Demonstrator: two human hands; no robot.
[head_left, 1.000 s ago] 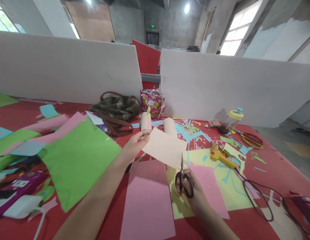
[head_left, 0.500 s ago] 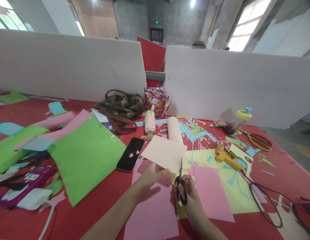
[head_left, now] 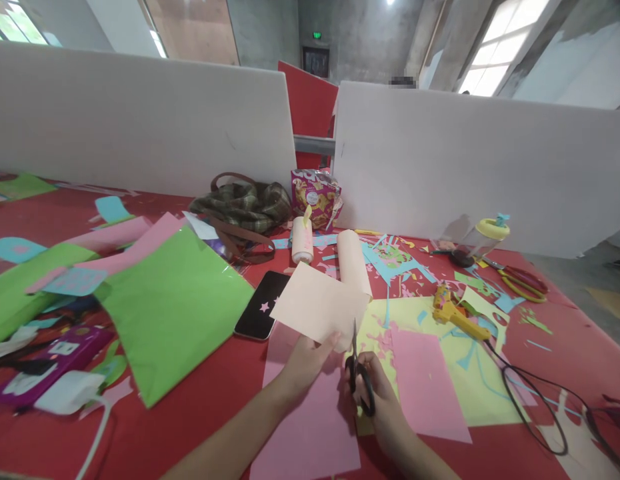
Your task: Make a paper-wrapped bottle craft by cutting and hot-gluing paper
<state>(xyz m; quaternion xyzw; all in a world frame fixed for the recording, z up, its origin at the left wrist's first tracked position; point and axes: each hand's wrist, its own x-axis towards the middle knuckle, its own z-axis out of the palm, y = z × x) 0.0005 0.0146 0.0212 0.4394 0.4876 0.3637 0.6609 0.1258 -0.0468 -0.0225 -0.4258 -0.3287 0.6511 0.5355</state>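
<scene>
My left hand (head_left: 310, 360) pinches the near edge of a cream sheet of paper (head_left: 317, 300), thumb on top. The sheet is held above the table, over pink paper (head_left: 305, 427). In my right hand (head_left: 375, 387) are black-handled scissors (head_left: 360, 383), fingers through the loops. Their blades point away from me and meet the right part of the sheet; I cannot tell how far they have cut. A roll of cream paper (head_left: 352, 260) lies just beyond the sheet. Left of it, a phone (head_left: 250, 317) with small pink stars on it is partly covered by the sheet's corner.
A yellow glue gun (head_left: 457, 317) with a black cable lies at right, near red-and-yellow scissors (head_left: 523, 280) and a lidded jar (head_left: 483, 240). Green paper (head_left: 175, 313) and a purple power strip (head_left: 55, 363) are at left. A plaid bag (head_left: 243, 207) sits by white panels (head_left: 470, 160).
The cream sheet and my left hand have shifted slightly left, and the sheet has turned a little. The scissors have moved slightly left and stay at the sheet's right part. The view has tilted slightly.
</scene>
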